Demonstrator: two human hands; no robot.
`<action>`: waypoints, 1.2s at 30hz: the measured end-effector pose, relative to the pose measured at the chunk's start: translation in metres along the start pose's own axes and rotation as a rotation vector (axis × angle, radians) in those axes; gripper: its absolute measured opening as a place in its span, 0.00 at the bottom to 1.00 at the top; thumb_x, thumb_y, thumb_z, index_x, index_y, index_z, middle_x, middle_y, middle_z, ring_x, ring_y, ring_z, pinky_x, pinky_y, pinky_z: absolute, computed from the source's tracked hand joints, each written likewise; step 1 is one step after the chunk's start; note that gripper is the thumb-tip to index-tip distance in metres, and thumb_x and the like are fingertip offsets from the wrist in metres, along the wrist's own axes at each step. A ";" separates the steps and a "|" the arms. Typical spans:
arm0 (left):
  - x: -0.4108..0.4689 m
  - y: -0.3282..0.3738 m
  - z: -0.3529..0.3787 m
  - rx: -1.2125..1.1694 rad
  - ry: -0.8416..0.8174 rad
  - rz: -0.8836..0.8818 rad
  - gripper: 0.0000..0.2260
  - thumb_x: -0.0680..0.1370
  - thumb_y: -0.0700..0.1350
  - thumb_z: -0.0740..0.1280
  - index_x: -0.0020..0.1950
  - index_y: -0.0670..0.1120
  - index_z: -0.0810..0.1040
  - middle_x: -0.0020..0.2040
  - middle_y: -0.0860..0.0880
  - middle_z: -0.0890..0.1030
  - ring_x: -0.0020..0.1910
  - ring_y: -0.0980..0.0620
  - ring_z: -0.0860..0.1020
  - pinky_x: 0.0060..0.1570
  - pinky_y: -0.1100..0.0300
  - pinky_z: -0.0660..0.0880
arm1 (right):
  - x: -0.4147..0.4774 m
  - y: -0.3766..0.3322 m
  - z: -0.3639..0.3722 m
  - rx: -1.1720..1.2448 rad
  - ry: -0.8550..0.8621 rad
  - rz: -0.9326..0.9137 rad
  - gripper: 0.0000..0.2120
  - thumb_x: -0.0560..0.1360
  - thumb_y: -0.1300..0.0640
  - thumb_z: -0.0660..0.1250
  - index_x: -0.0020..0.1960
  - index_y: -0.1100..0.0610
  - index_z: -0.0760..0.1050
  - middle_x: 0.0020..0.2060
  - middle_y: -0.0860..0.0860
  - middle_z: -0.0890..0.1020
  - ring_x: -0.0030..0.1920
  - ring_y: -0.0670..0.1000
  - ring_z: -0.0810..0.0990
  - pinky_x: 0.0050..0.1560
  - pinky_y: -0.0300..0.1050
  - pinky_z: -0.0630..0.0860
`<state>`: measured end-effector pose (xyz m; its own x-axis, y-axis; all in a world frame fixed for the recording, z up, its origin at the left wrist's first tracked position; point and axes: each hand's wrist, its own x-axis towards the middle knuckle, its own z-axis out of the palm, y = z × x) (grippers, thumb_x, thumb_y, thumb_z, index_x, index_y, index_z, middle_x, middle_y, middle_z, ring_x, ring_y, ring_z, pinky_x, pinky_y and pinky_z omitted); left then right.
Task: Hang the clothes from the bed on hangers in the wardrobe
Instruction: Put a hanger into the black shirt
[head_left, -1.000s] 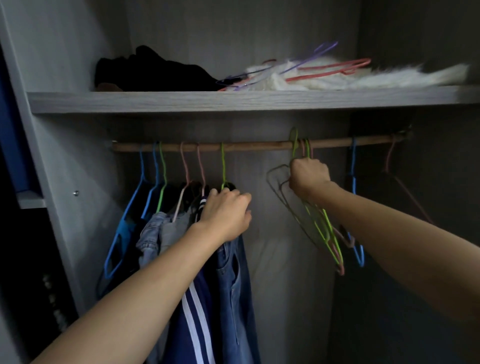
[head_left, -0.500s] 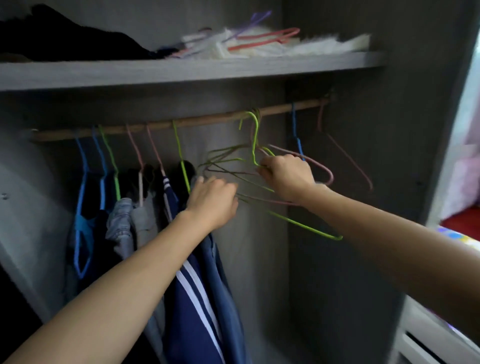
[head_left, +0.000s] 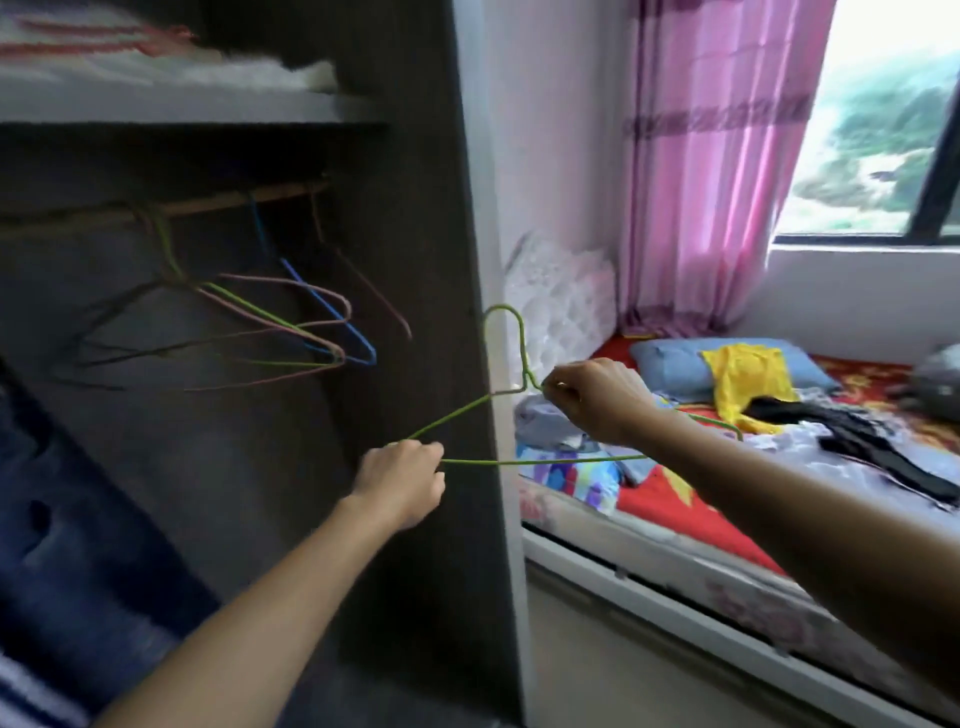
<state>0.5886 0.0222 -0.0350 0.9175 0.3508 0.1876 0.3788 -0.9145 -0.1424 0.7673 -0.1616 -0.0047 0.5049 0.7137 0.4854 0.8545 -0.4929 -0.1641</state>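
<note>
1 thin green wire hanger (head_left: 545, 460) is held in front of the dark wooden wardrobe (head_left: 415, 208) by 2 hands. The left hand (head_left: 400, 480) has its fingers curled round the hanger's corner, and the right hand (head_left: 597, 400) has its fingers pinching the neck. 1 yellow garment (head_left: 748, 379) and 1 black garment (head_left: 841, 431) lie on the bed (head_left: 670, 512).

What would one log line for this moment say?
left hand: grips green hanger corner | right hand: pinches hanger neck | yellow garment: lies on bed, unhung
</note>
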 end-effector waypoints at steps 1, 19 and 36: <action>0.011 0.027 0.006 -0.012 -0.019 0.026 0.10 0.79 0.52 0.58 0.54 0.49 0.74 0.55 0.47 0.80 0.55 0.43 0.78 0.50 0.52 0.73 | -0.014 0.029 -0.005 -0.016 -0.012 0.054 0.09 0.77 0.47 0.62 0.50 0.47 0.80 0.47 0.53 0.84 0.50 0.61 0.81 0.39 0.48 0.72; 0.168 0.420 0.095 -0.178 -0.325 0.410 0.10 0.77 0.53 0.59 0.52 0.51 0.75 0.52 0.48 0.80 0.51 0.47 0.78 0.49 0.52 0.75 | -0.236 0.418 -0.082 -0.036 -0.092 0.857 0.08 0.75 0.50 0.66 0.47 0.49 0.83 0.45 0.49 0.85 0.46 0.53 0.81 0.42 0.44 0.75; 0.452 0.615 0.161 -0.184 -0.382 0.685 0.09 0.78 0.49 0.57 0.52 0.48 0.74 0.54 0.46 0.80 0.51 0.44 0.78 0.38 0.56 0.67 | -0.229 0.686 -0.053 0.015 0.011 1.352 0.15 0.73 0.48 0.64 0.33 0.56 0.79 0.30 0.50 0.81 0.34 0.52 0.79 0.37 0.51 0.75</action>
<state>1.2557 -0.3496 -0.1940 0.9294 -0.2854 -0.2339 -0.2785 -0.9584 0.0630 1.2309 -0.6893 -0.1831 0.9438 -0.3258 -0.0553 -0.3052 -0.7951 -0.5241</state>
